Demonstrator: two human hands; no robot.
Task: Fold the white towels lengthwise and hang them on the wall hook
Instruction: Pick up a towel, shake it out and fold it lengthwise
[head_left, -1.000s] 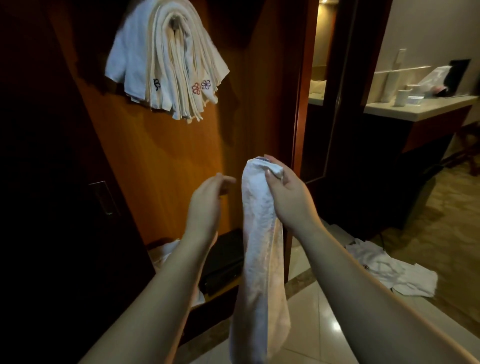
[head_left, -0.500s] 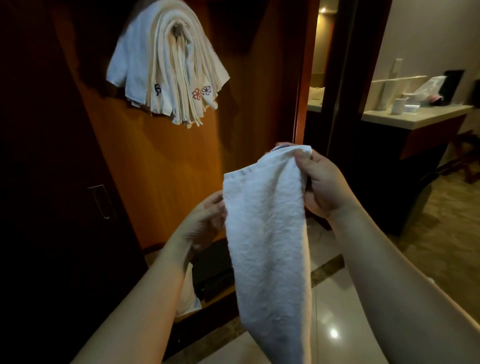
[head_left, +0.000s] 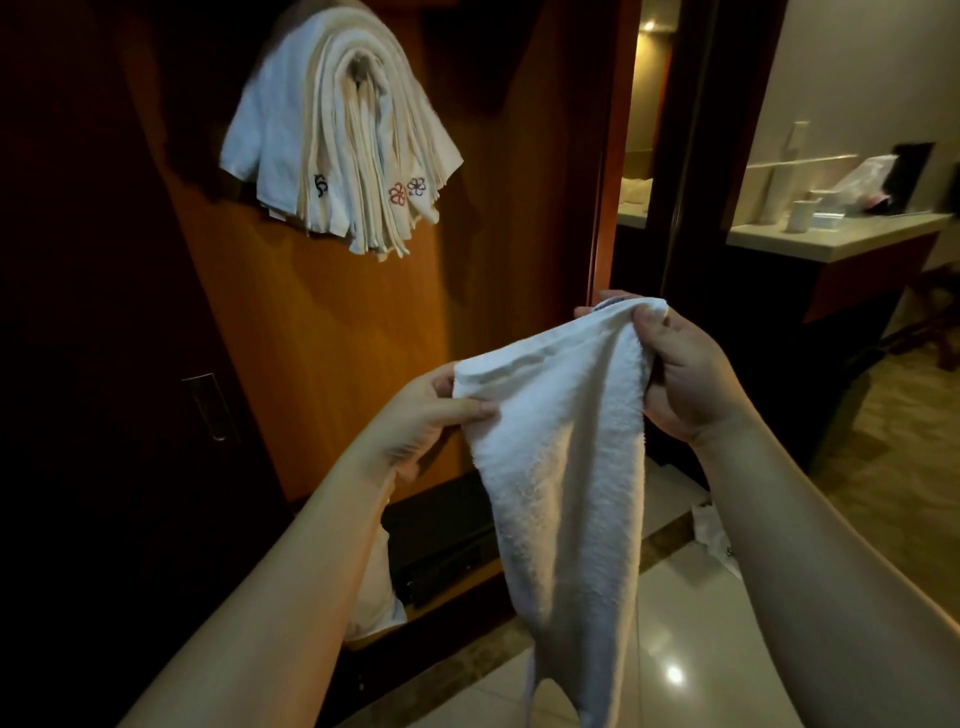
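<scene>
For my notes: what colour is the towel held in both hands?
Plain white, no visible pattern: the towel, seen in the head view.

Dim warm light, black shadow at left, glare on floor tile (head_left: 674, 674), wide-angle edge bending

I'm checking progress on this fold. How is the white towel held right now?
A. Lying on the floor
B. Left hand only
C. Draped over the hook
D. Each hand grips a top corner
D: the left hand and right hand each pinch a top corner of the white towel, which hangs between them.
</scene>
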